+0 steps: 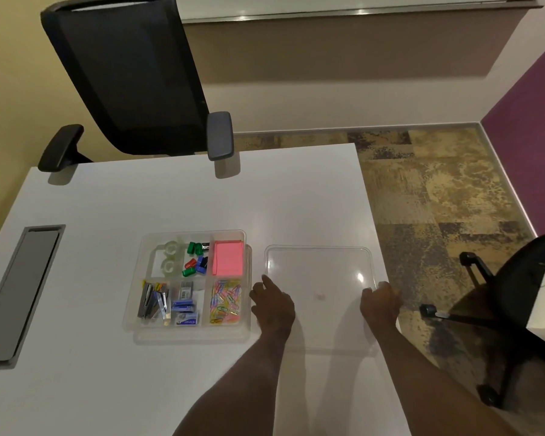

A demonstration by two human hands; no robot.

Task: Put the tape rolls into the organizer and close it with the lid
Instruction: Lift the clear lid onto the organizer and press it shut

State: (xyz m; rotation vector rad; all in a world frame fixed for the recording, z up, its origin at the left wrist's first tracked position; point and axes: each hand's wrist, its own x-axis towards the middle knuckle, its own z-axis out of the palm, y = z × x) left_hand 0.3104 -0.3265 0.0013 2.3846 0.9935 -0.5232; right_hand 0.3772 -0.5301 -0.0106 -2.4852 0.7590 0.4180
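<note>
Head view: organizer (188, 332) holds two tape rolls (170, 258); both hands' fingers grip the lid (320, 269) edges.

Black chair (129, 73) behind white table (107, 199); patterned carpet (428, 199).

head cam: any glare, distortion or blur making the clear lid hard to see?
Head view: a ceiling-light glare spot sits on the clear lid, whose edges read faint against the white table; wide-angle bowing bends the table edges and chair; soft shadows fall beside the left hand and right hand; no obvious motion blur.
</note>
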